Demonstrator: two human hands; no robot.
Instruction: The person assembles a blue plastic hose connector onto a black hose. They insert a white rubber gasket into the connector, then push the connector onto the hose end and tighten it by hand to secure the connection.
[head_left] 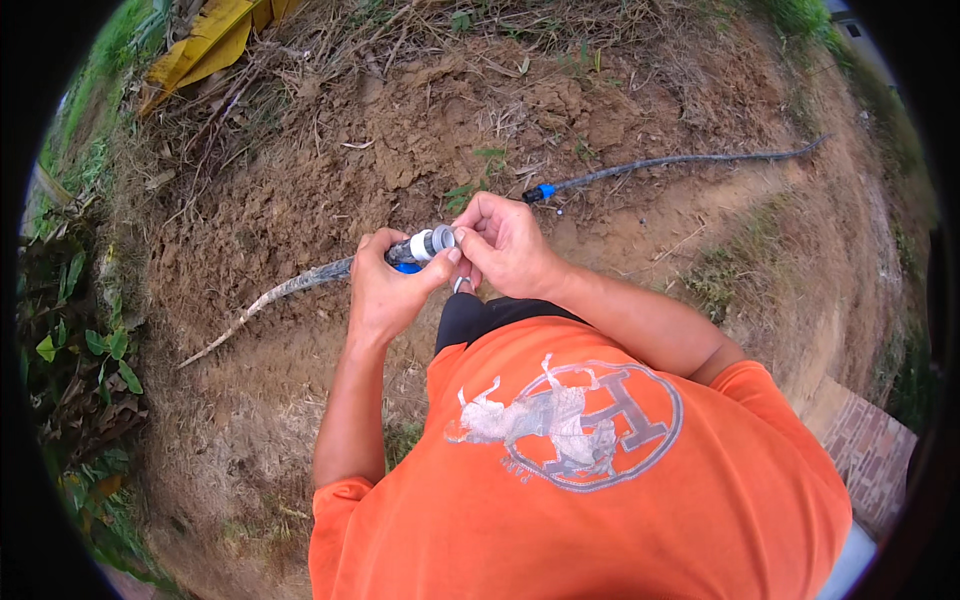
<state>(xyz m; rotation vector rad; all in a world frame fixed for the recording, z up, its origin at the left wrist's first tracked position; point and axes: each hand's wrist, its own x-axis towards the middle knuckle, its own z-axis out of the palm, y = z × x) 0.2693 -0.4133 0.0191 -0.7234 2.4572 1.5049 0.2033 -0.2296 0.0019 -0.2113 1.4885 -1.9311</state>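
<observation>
Currently, left hand [385,292] has fingers wrapped around black-and-white cylindrical plastic pipe fitting [423,244] at end of muddy grey hose [295,288], above brown soil [240,250]. Right hand's [508,248] thumb and forefinger close together at fitting's round grey mouth [443,238]; can't tell if pinching it.

An outdoor plot of land is shown: clodded brown earth [400,140] is spread beyond the fingers [490,208], leafy green plants [117,343] are seen well to their left, a large yellow leaf [212,45] is found ahead and left of them, and brick-patterned paving [868,450] is laid well to their right
</observation>
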